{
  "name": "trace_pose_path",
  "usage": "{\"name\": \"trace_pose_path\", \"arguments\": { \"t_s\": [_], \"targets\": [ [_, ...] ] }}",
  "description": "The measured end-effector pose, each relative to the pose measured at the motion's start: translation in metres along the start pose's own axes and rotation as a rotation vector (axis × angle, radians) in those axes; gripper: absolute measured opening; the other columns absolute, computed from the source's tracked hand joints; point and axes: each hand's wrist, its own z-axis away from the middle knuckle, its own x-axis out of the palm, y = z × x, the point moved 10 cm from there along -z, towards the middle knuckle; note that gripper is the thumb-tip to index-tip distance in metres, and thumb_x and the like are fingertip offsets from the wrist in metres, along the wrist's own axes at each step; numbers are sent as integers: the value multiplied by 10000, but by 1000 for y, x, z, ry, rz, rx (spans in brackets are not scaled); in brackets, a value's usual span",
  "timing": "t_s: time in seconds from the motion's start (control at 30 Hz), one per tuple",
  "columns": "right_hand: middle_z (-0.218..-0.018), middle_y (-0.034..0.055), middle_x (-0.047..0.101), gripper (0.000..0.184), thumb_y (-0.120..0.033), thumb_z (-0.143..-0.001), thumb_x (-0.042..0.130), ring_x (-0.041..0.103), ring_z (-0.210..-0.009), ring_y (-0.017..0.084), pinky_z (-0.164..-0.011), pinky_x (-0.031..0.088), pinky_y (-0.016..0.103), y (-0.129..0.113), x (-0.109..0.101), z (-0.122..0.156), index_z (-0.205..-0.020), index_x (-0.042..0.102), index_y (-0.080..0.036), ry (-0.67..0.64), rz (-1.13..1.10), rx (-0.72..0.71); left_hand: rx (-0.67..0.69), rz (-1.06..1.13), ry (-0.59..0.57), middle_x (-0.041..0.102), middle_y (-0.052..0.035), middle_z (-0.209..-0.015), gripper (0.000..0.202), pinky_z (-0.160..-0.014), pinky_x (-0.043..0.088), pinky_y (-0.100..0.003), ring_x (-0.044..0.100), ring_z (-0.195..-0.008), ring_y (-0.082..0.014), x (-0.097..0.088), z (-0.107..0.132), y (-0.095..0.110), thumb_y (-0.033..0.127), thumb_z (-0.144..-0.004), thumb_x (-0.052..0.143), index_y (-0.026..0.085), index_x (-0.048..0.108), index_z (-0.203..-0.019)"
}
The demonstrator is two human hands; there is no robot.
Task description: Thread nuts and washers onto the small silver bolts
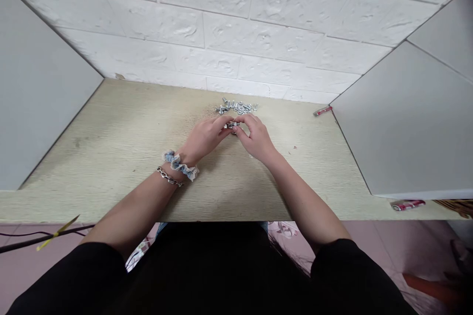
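Observation:
Over the middle of the wooden tabletop [121, 133], my two hands meet fingertip to fingertip around a small metal bolt [231, 124]. My left hand [207, 137] pinches its left end between thumb and fingers. On the right end, the thumb and forefinger of my right hand [254, 137] are closed; whether a nut sits there is too small to tell. Just beyond my fingers lies a loose pile of silvery bolts, nuts and washers [240, 107]. My left wrist wears a blue and white scrunchie [181, 165] and a chain bracelet [169, 177].
A white brick-patterned wall [236, 34] rises behind the table. Grey panels stand at left [40, 88] and right [402, 128]. One red and silver battery [322, 111] lies by the right panel, another battery [408, 205] near the front edge. A dark cable [44, 240] hangs at lower left.

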Motion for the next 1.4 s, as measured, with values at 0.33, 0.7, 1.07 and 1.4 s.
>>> {"name": "trace_pose_path", "arguments": {
  "t_s": [0.33, 0.7, 1.07, 1.4],
  "targets": [
    [-1034, 53, 605, 318, -100, -725, 427, 533, -994, 225, -892, 432, 427, -3, -4, 1, -1001, 512, -234, 20, 3, 11, -6, 8, -10, 677, -40, -829, 200, -616, 417, -226, 602, -690, -131, 2, 1, -2, 269, -865, 552, 171, 583, -1037],
    [-935, 52, 609, 423, -498, -925, 312, 537, -950, 201, -887, 405, 391, 10, -3, -1, -797, 592, -209, 20, -1, 97, 41, 26, 11, 661, -38, -801, 191, -616, 412, -225, 590, -686, -126, 2, 1, 1, 309, -891, 507, 167, 584, -993],
    [-907, 49, 612, 397, -511, -910, 353, 546, -915, 193, -837, 418, 362, 7, -2, -3, -780, 577, -210, 21, 10, 44, 29, -5, -4, 663, -38, -818, 199, -619, 420, -225, 594, -690, -127, 3, 1, 1, 305, -899, 491, 170, 574, -1019],
    [-1000, 51, 606, 131, -314, -868, 490, 525, -1002, 211, -900, 415, 406, 0, -3, -1, -925, 560, -219, 34, 8, -12, 10, 12, -24, 686, -57, -907, 247, -649, 436, -232, 620, -744, -138, 5, 1, -1, 293, -889, 513, 164, 585, -1086]
  ]
}}
